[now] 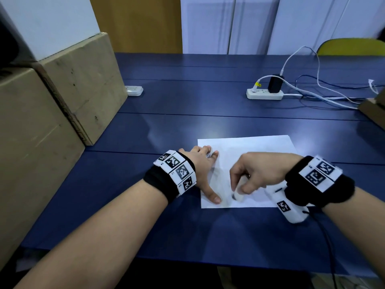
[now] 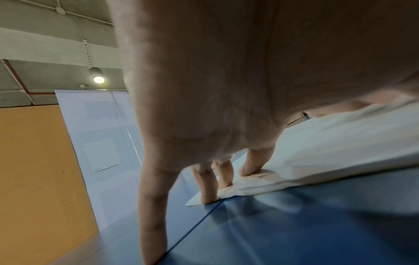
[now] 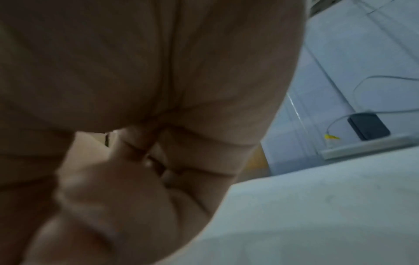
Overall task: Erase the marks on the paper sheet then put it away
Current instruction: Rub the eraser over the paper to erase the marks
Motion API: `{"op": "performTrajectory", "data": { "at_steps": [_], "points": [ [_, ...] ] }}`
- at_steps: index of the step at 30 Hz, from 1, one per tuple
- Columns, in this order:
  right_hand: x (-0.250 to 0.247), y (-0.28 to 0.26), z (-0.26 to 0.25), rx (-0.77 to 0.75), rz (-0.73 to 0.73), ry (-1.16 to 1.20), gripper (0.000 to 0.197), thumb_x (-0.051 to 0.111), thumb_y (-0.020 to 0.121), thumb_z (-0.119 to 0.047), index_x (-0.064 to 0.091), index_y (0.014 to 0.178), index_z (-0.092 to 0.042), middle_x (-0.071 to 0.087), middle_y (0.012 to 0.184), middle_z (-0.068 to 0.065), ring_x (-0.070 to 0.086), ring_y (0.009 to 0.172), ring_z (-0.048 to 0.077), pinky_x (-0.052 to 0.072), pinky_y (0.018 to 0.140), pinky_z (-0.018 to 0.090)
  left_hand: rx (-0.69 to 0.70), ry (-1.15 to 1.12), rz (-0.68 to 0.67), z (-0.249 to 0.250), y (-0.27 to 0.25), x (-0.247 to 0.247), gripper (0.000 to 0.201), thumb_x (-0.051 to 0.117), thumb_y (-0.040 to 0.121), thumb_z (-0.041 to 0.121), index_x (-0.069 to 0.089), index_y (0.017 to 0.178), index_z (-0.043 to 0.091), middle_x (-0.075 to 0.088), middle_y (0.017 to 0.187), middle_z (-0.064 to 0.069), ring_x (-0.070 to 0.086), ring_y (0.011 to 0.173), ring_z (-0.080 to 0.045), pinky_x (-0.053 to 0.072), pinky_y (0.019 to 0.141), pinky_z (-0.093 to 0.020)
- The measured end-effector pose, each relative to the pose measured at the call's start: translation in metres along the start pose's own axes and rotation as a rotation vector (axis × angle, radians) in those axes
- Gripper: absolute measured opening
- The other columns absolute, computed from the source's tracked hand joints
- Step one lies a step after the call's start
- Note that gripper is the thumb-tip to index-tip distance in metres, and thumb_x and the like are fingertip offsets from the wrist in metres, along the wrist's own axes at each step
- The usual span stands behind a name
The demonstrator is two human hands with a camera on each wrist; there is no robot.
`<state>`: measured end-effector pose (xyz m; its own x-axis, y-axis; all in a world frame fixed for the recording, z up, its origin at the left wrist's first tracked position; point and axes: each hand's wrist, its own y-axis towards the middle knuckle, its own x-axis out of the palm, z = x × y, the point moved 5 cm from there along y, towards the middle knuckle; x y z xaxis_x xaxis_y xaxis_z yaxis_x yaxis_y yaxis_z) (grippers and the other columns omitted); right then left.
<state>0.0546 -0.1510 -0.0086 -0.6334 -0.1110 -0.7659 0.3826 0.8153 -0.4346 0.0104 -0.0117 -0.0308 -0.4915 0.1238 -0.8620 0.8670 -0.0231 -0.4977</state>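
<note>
A white paper sheet (image 1: 250, 151) lies flat on the blue table (image 1: 187, 101) in front of me. My left hand (image 1: 205, 170) is spread on the sheet's left edge, its straight fingers (image 2: 226, 175) pressing the paper (image 2: 328, 143) down near the far left corner and the thumb near the near left corner. My right hand (image 1: 250, 176) pinches a small white eraser (image 1: 238, 195) whose tip sits on a dark mark near the sheet's near edge. In the right wrist view the curled fingers (image 3: 136, 179) fill the frame above the paper (image 3: 317, 215); the eraser is hidden there.
Two cardboard boxes (image 1: 52, 111) stand along the left side of the table. A white power strip (image 1: 264, 94) with a black charger and loose cables lies at the back right. A small white device (image 1: 134, 90) sits at the back left. A box corner (image 1: 373, 109) pokes in at right.
</note>
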Motion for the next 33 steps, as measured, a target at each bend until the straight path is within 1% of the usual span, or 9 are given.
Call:
{"op": "performTrajectory", "data": {
  "at_steps": [2,8,10,13,19,21,25,31,33],
  "points": [
    [0.004,-0.002,0.000,0.003,-0.043,0.028,0.013,0.073,0.080,-0.019,0.074,0.092,-0.023,0.062,0.060,0.001,0.052,0.048,0.013,0.044,0.050,0.021,0.000,0.005,-0.008,0.000,0.001,0.000,0.146,0.064,0.049,0.089,-0.014,0.154,0.025,-0.008,0.162,0.003,0.004,0.148,-0.026,0.023,0.110,-0.057],
    [-0.024,0.009,0.016,0.086,0.380,-0.025,0.006,0.067,0.088,-0.024,0.069,0.093,-0.022,0.068,0.065,-0.001,0.063,0.046,0.012,0.053,0.056,0.023,0.011,-0.015,0.009,-0.001,-0.001,-0.001,0.143,0.066,0.049,0.088,-0.009,0.155,0.026,-0.002,0.161,0.005,0.009,0.146,-0.024,0.027,0.110,-0.056],
    [-0.016,0.006,0.010,0.050,0.245,-0.053,0.009,0.071,0.082,-0.022,0.072,0.091,-0.023,0.068,0.066,-0.005,0.057,0.046,0.006,0.046,0.050,0.017,0.007,-0.007,0.001,0.000,-0.001,-0.001,0.144,0.066,0.049,0.088,-0.011,0.155,0.026,-0.005,0.162,0.005,0.006,0.147,-0.024,0.025,0.111,-0.058],
    [0.001,-0.001,-0.001,0.028,-0.021,-0.012,0.012,0.073,0.079,-0.018,0.074,0.090,-0.024,0.062,0.061,0.004,0.048,0.043,0.011,0.043,0.047,0.020,-0.005,0.000,-0.024,0.000,0.001,0.000,0.146,0.064,0.050,0.089,-0.015,0.154,0.026,-0.010,0.162,0.004,0.001,0.148,-0.025,0.021,0.113,-0.059],
    [-0.022,0.009,0.013,0.081,0.354,-0.038,0.005,0.065,0.088,-0.024,0.068,0.092,-0.023,0.069,0.064,0.000,0.063,0.044,0.014,0.055,0.059,0.028,0.011,-0.004,-0.007,-0.001,-0.001,-0.002,0.145,0.065,0.049,0.089,-0.011,0.155,0.026,-0.004,0.161,0.005,0.007,0.146,-0.024,0.027,0.111,-0.057],
    [-0.019,0.007,0.011,0.070,0.300,-0.094,0.007,0.066,0.086,-0.026,0.068,0.093,-0.025,0.071,0.074,-0.002,0.062,0.051,0.011,0.055,0.061,0.029,0.009,-0.006,-0.011,-0.001,-0.001,-0.001,0.145,0.065,0.048,0.089,-0.011,0.155,0.026,-0.005,0.161,0.005,0.005,0.147,-0.024,0.026,0.111,-0.057],
    [0.007,-0.002,0.000,0.025,-0.083,0.014,0.011,0.072,0.081,-0.020,0.071,0.091,-0.023,0.067,0.070,0.012,0.049,0.047,0.016,0.044,0.049,0.024,-0.004,0.009,-0.023,0.002,-0.001,-0.002,0.145,0.065,0.050,0.088,-0.014,0.154,0.025,-0.009,0.162,0.004,0.003,0.148,-0.025,0.026,0.112,-0.055],
    [-0.022,0.007,0.012,0.077,0.314,-0.012,0.007,0.069,0.086,-0.028,0.067,0.089,-0.022,0.068,0.064,0.001,0.061,0.046,0.016,0.051,0.051,0.025,0.000,-0.002,-0.021,0.001,-0.003,-0.003,0.145,0.066,0.049,0.088,-0.011,0.155,0.025,-0.004,0.161,0.005,0.007,0.147,-0.025,0.029,0.110,-0.057],
    [-0.016,0.005,0.010,0.056,0.210,-0.021,0.006,0.072,0.082,-0.026,0.069,0.085,-0.023,0.070,0.071,0.000,0.060,0.052,0.013,0.049,0.050,0.025,-0.001,0.004,-0.021,0.002,-0.004,-0.004,0.145,0.066,0.050,0.087,-0.012,0.155,0.024,-0.005,0.161,0.004,0.005,0.147,-0.025,0.028,0.111,-0.057]
  ]
}}
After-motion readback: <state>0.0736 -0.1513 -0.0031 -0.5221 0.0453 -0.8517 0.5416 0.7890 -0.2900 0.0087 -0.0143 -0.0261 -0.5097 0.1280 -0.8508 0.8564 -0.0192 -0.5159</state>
